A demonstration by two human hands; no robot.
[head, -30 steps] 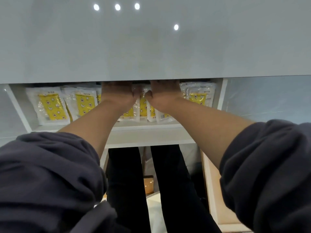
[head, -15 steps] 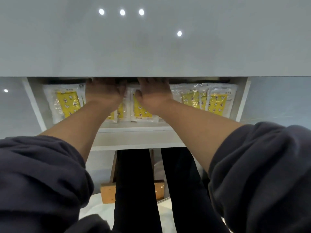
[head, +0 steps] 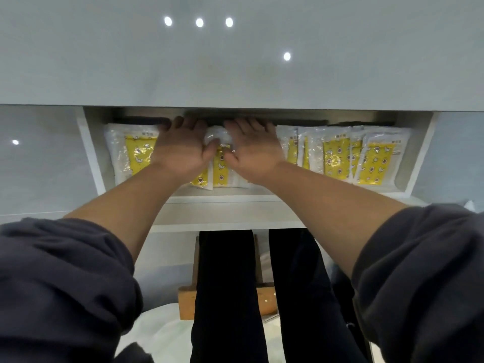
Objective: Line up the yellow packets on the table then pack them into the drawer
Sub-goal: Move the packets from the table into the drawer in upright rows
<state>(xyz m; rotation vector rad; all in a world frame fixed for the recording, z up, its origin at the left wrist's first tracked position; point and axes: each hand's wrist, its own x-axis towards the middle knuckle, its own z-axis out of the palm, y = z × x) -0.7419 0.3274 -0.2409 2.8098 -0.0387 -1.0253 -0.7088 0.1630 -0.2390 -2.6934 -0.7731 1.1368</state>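
Head cam, near to far: dark sleeves pushed up, bare forearms reached over the drawer front into the open drawer. Vs 0.5 s ago, more of the drawer showed and both hands sat a bit closer together over the middle packets; the row at right looked fuller. Read: packing phase nearly done, table top bare, this was final tidying, prob before closing.

Left hand lay flat, palm down, fingers spread, pressing on the centre packets, gripping nothing. Right hand same, flat and unclenched, thumb near the left's.

Yellow packets all in the drawer: clear crinkly wrap, yellow printed panel, laid flat and overlapping in one row left to right. Back edge under the top, hidden.
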